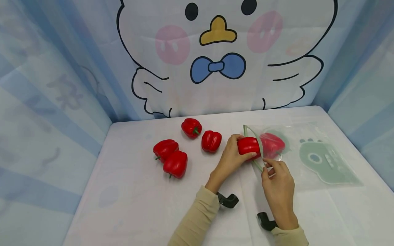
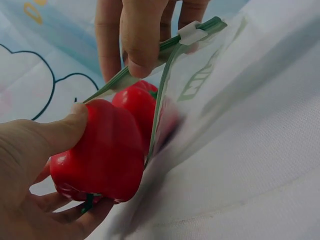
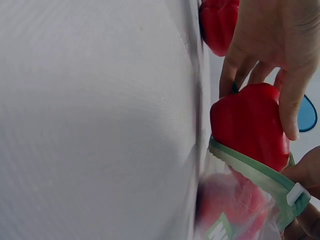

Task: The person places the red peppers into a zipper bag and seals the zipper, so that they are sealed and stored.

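My left hand point(image 1: 233, 152) grips a red bell pepper point(image 2: 102, 155), thumb on one side and fingers round the other. The pepper sits in the mouth of a clear zip bag point(image 1: 307, 171) with a green edge and a white slider point(image 2: 192, 33). At the near end of that edge, my right hand point(image 1: 279, 182) pinches the bag's rim between thumb and fingers. Inside the bag lies another red bell pepper point(image 1: 272, 145), seen through the plastic. A green print point(image 1: 317, 160) marks the bag, which lies flat toward the right.
Several loose red bell peppers lie left of the bag: one at the back point(image 1: 191, 127), one near my left hand point(image 1: 211, 141), and a touching pair point(image 1: 175, 164). The white-covered table point(image 1: 129, 212) meets a printed curtain point(image 1: 215, 95) at the back.
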A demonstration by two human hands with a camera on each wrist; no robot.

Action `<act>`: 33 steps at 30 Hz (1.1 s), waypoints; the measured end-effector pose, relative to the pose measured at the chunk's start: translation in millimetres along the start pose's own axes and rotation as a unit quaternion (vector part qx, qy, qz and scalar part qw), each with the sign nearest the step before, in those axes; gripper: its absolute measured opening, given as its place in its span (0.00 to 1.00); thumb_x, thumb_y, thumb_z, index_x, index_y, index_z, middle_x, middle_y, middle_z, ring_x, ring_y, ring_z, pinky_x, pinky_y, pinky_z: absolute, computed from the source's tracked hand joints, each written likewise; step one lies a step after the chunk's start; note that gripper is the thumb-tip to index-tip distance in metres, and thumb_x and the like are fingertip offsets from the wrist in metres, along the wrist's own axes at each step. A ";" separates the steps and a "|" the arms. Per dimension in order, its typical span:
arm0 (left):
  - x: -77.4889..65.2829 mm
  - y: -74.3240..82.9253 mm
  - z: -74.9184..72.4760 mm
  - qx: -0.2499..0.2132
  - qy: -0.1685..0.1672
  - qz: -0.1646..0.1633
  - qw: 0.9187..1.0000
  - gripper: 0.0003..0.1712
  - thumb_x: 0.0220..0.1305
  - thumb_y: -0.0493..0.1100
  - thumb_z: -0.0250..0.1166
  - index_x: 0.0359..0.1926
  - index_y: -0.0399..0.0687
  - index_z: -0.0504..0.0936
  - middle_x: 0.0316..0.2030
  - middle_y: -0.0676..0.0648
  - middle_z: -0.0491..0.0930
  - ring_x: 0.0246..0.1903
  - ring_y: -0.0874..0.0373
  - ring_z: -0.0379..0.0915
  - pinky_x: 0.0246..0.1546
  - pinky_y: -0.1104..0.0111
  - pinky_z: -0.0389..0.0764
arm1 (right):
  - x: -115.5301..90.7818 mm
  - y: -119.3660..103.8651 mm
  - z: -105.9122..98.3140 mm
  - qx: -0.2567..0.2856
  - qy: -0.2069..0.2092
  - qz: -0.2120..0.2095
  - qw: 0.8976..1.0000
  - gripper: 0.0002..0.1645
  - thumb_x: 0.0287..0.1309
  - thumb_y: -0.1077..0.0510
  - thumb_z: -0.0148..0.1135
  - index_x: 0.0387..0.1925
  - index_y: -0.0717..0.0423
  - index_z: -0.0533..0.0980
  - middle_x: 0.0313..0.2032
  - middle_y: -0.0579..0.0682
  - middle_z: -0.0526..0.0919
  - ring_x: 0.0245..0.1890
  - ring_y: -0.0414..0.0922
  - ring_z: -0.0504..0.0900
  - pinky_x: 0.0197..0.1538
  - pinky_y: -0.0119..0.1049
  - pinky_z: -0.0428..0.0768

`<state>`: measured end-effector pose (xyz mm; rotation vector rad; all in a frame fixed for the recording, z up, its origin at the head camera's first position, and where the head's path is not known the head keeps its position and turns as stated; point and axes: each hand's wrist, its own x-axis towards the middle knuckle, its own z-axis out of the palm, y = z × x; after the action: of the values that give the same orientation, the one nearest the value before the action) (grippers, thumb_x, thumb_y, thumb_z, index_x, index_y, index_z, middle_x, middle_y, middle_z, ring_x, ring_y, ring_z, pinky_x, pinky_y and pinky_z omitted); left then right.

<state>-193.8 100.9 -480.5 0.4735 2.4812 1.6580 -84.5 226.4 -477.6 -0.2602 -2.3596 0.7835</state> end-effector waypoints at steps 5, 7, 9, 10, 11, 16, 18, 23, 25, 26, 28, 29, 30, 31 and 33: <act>0.4 -1.5 -2.3 -0.012 -0.022 0.008 1.000 0.39 0.63 0.48 0.76 0.70 0.50 0.67 0.64 0.46 0.73 0.59 0.57 0.73 0.54 0.71 0.81 | -0.3 -1.4 -1.1 0.008 0.002 -0.001 1.000 0.15 0.57 0.72 0.66 0.46 0.64 0.86 0.35 0.58 0.84 0.27 0.50 0.80 0.31 0.17 0.70; 0.9 -1.9 -3.1 -0.017 -0.031 0.010 0.999 0.39 0.63 0.47 0.76 0.70 0.50 0.67 0.64 0.46 0.73 0.58 0.57 0.74 0.52 0.72 0.82 | -0.1 -1.6 -0.8 0.010 0.004 -0.004 1.000 0.15 0.58 0.72 0.66 0.47 0.63 0.86 0.35 0.58 0.84 0.27 0.49 0.80 0.31 0.15 0.68; 1.4 -2.4 -3.8 -0.024 -0.042 0.008 0.999 0.40 0.63 0.46 0.76 0.71 0.50 0.67 0.65 0.45 0.72 0.57 0.56 0.75 0.50 0.73 0.82 | 0.0 -1.6 -0.4 0.013 0.006 -0.007 1.000 0.15 0.57 0.73 0.66 0.46 0.63 0.86 0.35 0.58 0.84 0.27 0.49 0.80 0.31 0.16 0.68; 1.7 -2.7 -3.9 -0.028 -0.046 0.007 0.999 0.40 0.63 0.45 0.76 0.71 0.51 0.67 0.65 0.45 0.72 0.57 0.56 0.76 0.49 0.73 0.82 | 0.1 -1.4 0.0 0.012 0.006 -0.007 1.000 0.15 0.57 0.73 0.66 0.46 0.63 0.86 0.35 0.58 0.84 0.27 0.48 0.80 0.32 0.15 0.67; 2.0 -2.9 -3.9 -0.032 -0.051 0.005 0.998 0.40 0.63 0.44 0.76 0.71 0.50 0.66 0.65 0.44 0.72 0.57 0.54 0.76 0.48 0.73 0.83 | 0.2 -1.4 0.1 0.012 0.006 -0.008 1.000 0.15 0.57 0.73 0.66 0.47 0.63 0.86 0.35 0.58 0.84 0.27 0.48 0.80 0.32 0.15 0.68; 2.6 -4.3 -4.1 -0.036 -0.068 0.001 0.997 0.42 0.63 0.42 0.76 0.73 0.52 0.66 0.66 0.44 0.71 0.60 0.52 0.76 0.47 0.74 0.83 | -0.1 -1.5 0.4 0.009 0.005 -0.004 1.000 0.15 0.58 0.73 0.67 0.47 0.63 0.86 0.35 0.58 0.84 0.27 0.49 0.80 0.32 0.13 0.65; 2.4 -4.8 -4.4 -0.033 -0.073 0.002 0.997 0.42 0.62 0.41 0.76 0.74 0.53 0.66 0.66 0.44 0.71 0.61 0.52 0.76 0.47 0.74 0.83 | -0.6 -1.6 0.3 0.009 0.004 -0.002 1.000 0.15 0.58 0.72 0.67 0.47 0.64 0.86 0.35 0.58 0.84 0.27 0.49 0.80 0.32 0.12 0.65; 2.8 -4.7 -5.2 -0.036 -0.086 0.011 0.996 0.44 0.61 0.37 0.77 0.74 0.54 0.66 0.67 0.45 0.70 0.62 0.53 0.74 0.52 0.73 0.83 | -1.2 -1.8 -0.1 0.008 0.004 -0.004 1.000 0.16 0.58 0.72 0.67 0.48 0.64 0.86 0.35 0.58 0.84 0.27 0.49 0.80 0.33 0.11 0.65; 3.3 -4.9 -5.3 -0.038 -0.092 0.017 0.995 0.44 0.60 0.35 0.76 0.74 0.54 0.66 0.67 0.44 0.70 0.62 0.53 0.74 0.54 0.73 0.83 | -1.3 -1.8 -0.2 0.009 0.006 -0.006 1.000 0.16 0.57 0.73 0.67 0.48 0.63 0.86 0.35 0.58 0.84 0.27 0.49 0.80 0.32 0.14 0.68; 3.5 -5.0 -5.3 -0.038 -0.094 0.021 0.995 0.44 0.60 0.33 0.76 0.74 0.53 0.66 0.68 0.44 0.70 0.63 0.52 0.74 0.55 0.72 0.83 | -1.2 -1.8 -0.4 0.010 0.006 -0.006 1.000 0.16 0.57 0.73 0.67 0.48 0.63 0.86 0.35 0.58 0.85 0.27 0.49 0.80 0.32 0.14 0.68; 4.1 -5.5 -5.1 -0.036 -0.099 0.029 0.994 0.45 0.60 0.32 0.75 0.74 0.52 0.66 0.68 0.43 0.69 0.63 0.52 0.74 0.55 0.73 0.83 | -1.0 -1.8 -0.5 0.009 0.007 -0.005 1.000 0.16 0.57 0.73 0.67 0.48 0.63 0.86 0.35 0.58 0.85 0.27 0.49 0.80 0.32 0.14 0.68; 4.4 -5.8 -4.8 -0.033 -0.101 0.033 0.994 0.45 0.60 0.32 0.75 0.74 0.52 0.66 0.68 0.42 0.69 0.64 0.52 0.74 0.55 0.73 0.83 | -0.9 -1.9 -0.8 0.011 0.006 -0.004 1.000 0.16 0.57 0.73 0.67 0.48 0.63 0.86 0.35 0.58 0.85 0.27 0.49 0.80 0.33 0.13 0.67; 4.7 -6.0 -4.3 -0.033 -0.103 0.036 0.994 0.45 0.60 0.31 0.75 0.75 0.52 0.65 0.68 0.42 0.69 0.64 0.51 0.74 0.55 0.73 0.83 | -0.9 -1.8 -1.0 0.013 0.005 -0.004 1.000 0.16 0.57 0.73 0.67 0.48 0.63 0.86 0.35 0.58 0.85 0.27 0.50 0.81 0.33 0.13 0.67; 5.1 -6.2 -3.6 -0.032 -0.104 0.039 0.993 0.45 0.60 0.31 0.74 0.75 0.51 0.65 0.68 0.42 0.69 0.64 0.51 0.74 0.55 0.74 0.83 | -0.8 -2.0 -1.2 0.014 0.004 -0.002 1.000 0.17 0.57 0.73 0.67 0.48 0.63 0.86 0.35 0.58 0.84 0.28 0.50 0.81 0.33 0.12 0.65; 5.8 -5.7 -1.8 -0.029 -0.108 0.046 0.993 0.45 0.60 0.31 0.74 0.75 0.51 0.65 0.68 0.41 0.69 0.64 0.52 0.74 0.54 0.75 0.83 | -0.9 -2.2 -1.5 0.012 0.002 0.000 1.000 0.16 0.57 0.72 0.68 0.48 0.63 0.86 0.36 0.58 0.84 0.28 0.50 0.81 0.33 0.11 0.65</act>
<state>-200.9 99.1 -484.6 0.7289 2.2822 1.6100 -82.8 225.0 -475.8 -0.2508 -2.3446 0.8090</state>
